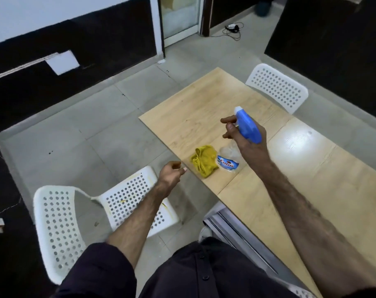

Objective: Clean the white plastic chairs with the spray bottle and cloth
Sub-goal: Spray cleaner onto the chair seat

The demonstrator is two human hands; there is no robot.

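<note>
Here the right hand (245,143) curls round the neck of the spray bottle (236,147), fingers by the trigger under its blue head with the white nozzle. The bottle's body is clear plastic and looks almost empty, with a blue and white label near its base; whether the base touches the table cannot be told. Just beside it, on the left, a crumpled yellow cloth (204,161) lies near the table's edge. The left hand (171,172) hovers over the gap between table and chair, fingers loosely curled, holding nothing. Below it stands a white plastic chair (79,216), seat and back full of round holes, with yellowish smears on the seat. A second white chair (277,88) stands at the far side of the table.

The wooden table (311,179) is pale, with a glare patch on its right part. The floor (75,134) is grey tile, bounded by dark wall panels, and a tangled cable (233,29) lies far off by a doorway.
</note>
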